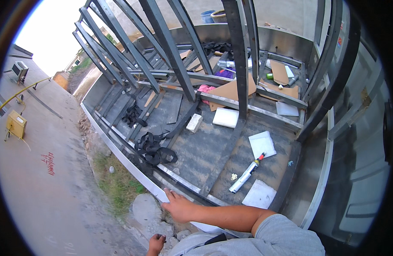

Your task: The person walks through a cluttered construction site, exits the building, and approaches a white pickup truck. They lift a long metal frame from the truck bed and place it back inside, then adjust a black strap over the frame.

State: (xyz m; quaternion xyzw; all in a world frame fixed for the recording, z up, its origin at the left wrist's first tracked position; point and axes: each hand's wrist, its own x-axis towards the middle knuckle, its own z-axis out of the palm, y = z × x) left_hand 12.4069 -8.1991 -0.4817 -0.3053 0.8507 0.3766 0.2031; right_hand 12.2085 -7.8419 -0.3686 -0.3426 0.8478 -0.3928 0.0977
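My right hand: it (179, 209) lies palm down on the pale rim, fingers loosely spread over the edge.
My left hand: it (156, 244) hangs at 7 o'clock from the right one, fingers curled in; a dark patch shows at the tips, and I cannot tell whether I pinch something there.
Rim: the pale rim (147, 181) of the metal bed sits under my right hand and runs away from it toward 11 o'clock.
Spray can: from my right hand, a slim white-and-silver can (244, 176) lies on its side at 2 o'clock, its red tip by the lower edge of a white sheet (261, 143).
White slab: a second flat white piece (259, 194) lies at 3 o'clock, just beyond my forearm.
Straps: black webbing (151, 149) is heaped at 11 o'clock.
Blocks: a rough white block (194, 123) sits at 12 o'clock, a wider white slab of foam-like look (225, 117) at 1.
Cardboard: a brown sheet (234, 91) leans past them at 1 o'clock, beside pink cloth (206, 92).
Frame: dark metal posts (240, 64) rise over the bed from 11 to 1 o'clock.
Outside: a flat pale stone (146, 208) lies at 9 o'clock, grass (113, 183) at 10, and a yellow box (16, 123) farther along 10.
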